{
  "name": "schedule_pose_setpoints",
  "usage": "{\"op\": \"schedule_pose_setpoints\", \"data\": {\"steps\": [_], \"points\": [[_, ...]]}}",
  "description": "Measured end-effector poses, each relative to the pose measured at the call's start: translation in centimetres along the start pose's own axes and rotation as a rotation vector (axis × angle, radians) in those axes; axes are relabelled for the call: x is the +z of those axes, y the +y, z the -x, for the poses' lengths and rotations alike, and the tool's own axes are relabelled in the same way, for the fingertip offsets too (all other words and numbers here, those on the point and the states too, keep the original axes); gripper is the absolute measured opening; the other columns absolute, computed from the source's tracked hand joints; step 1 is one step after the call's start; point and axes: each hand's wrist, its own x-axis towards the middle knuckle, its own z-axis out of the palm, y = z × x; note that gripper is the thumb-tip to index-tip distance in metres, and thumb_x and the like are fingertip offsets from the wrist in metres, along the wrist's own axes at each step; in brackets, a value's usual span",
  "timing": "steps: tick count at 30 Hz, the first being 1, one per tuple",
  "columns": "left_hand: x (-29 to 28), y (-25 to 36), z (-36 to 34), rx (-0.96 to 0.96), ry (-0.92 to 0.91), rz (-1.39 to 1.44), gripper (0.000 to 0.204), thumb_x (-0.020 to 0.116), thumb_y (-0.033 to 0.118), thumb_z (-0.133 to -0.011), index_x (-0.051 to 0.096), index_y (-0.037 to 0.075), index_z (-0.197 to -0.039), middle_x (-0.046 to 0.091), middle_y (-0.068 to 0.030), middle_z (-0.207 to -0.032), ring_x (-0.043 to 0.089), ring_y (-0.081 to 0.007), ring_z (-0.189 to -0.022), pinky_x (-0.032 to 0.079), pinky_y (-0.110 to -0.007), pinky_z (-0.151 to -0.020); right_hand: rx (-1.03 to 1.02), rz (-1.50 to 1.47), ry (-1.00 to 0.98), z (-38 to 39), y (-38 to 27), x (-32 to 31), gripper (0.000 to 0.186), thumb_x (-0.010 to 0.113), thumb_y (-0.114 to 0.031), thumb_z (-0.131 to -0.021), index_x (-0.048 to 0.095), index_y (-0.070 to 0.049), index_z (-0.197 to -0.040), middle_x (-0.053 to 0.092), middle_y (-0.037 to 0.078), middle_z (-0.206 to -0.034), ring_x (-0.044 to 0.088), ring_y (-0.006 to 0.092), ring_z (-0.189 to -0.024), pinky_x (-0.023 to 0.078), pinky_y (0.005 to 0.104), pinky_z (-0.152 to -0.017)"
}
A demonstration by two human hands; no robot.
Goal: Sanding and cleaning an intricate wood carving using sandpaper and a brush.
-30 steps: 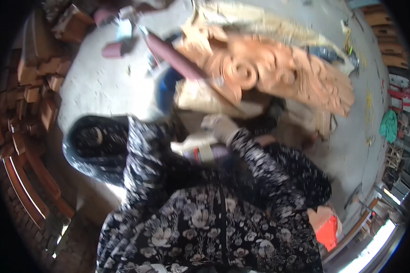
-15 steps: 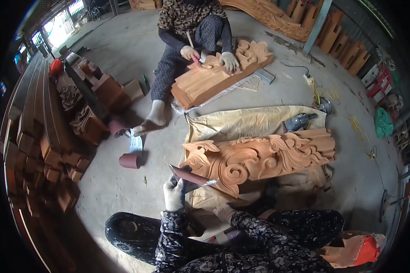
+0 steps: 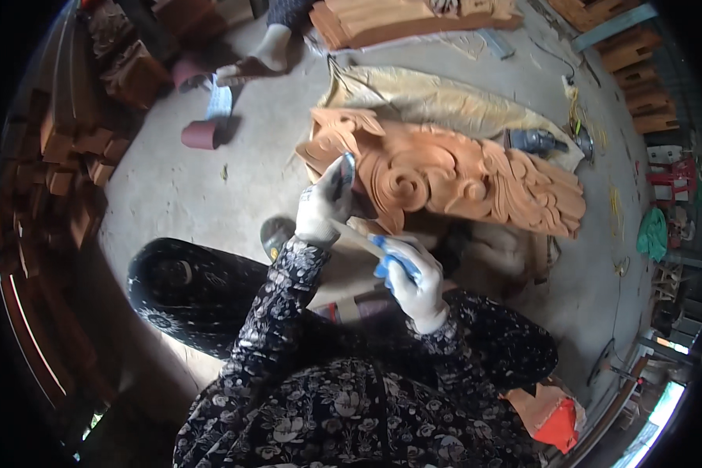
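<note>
My left hand [image 3: 320,212], in a white glove with a dark palm side, is raised near the left end of a carved wooden panel [image 3: 444,175]. Its fingers are bent around a piece of sandpaper, now mostly hidden behind the hand. Lower and to the right, my right hand [image 3: 420,285], in a white and blue glove, closes on a thin pale stick [image 3: 359,239]. That stick points up and left toward my left wrist. Scrolls and leaf shapes cover the panel, which lies tilted slightly down to the right.
A tan cloth [image 3: 413,86] lies beneath and behind the panel, with a dark power tool [image 3: 537,141] on it. Curled sandpaper [image 3: 200,134] rests on the floor at left, near stacked timber [image 3: 62,175]. Across from me are a co-worker's foot [image 3: 271,51] and another panel [image 3: 398,22].
My view has tipped downward. My right hand has come up from beside my knee with the pale stick. The sandpaper, plainly visible earlier in my left hand, is now mostly hidden.
</note>
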Motion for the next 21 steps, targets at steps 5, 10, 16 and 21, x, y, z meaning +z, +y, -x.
{"op": "schedule_pose_setpoints", "data": {"steps": [5, 10, 16, 21], "points": [[-0.8, -4.4, -2.3, 0.304, 0.001, -0.098, 0.057, 0.052, 0.006, -0.091, 0.028, -0.003, -0.142, 0.042, -0.0148, -0.14, 0.048, -0.0213, -0.122, 0.039, -0.033, -0.101, -0.056, -0.59, 0.321, 3.4, -1.0, -4.3, 0.021, 0.058, -0.016, -0.08, 0.057, -0.009, -0.1, 0.059, 0.015, -0.097, 0.06, 0.033, -0.089, 0.048, 0.0411, -0.075], [4.2, 2.3, -8.8, 0.423, -0.003, -0.672, 0.043, 0.053, 0.008, -0.091, 0.045, -0.001, -0.132, 0.058, -0.0206, -0.123, 0.058, -0.0257, -0.114, 0.046, -0.033, -0.092, 0.249, -0.719, 0.953, 3.5, 2.6, -19.2, 0.027, 0.059, -0.005, -0.079, 0.058, -0.005, -0.106, 0.061, 0.017, -0.096, 0.061, 0.0375, -0.083, 0.05, 0.0411, -0.073], [11.3, 2.1, -14.9, 0.638, -0.205, -0.683, 0.034, 0.057, 0.014, -0.089, 0.056, 0.009, -0.122, 0.065, -0.0188, -0.102, 0.066, -0.0308, -0.093, 0.051, -0.035, -0.08, 0.059, -1.171, 1.144, 0.7, 6.9, -28.6, 0.022, 0.056, 0.001, -0.084, 0.062, 0.002, -0.105, 0.063, 0.011, -0.108, 0.065, 0.0172, -0.075, 0.053, 0.0282, -0.066], [12.0, 0.4, -15.4, 0.099, -0.613, 0.018, 0.046, 0.06, 0.011, -0.088, 0.047, 0.001, -0.131, 0.061, -0.0079, -0.116, 0.058, -0.0154, -0.105, 0.047, -0.029, -0.089, 0.102, -1.379, 0.968, -0.2, 9.3, -30.3, 0.028, 0.059, 0.002, -0.083, 0.063, -0.003, -0.11, 0.059, 0.008, -0.122, 0.064, 0.0125, -0.082, 0.053, 0.024, -0.066]]}}
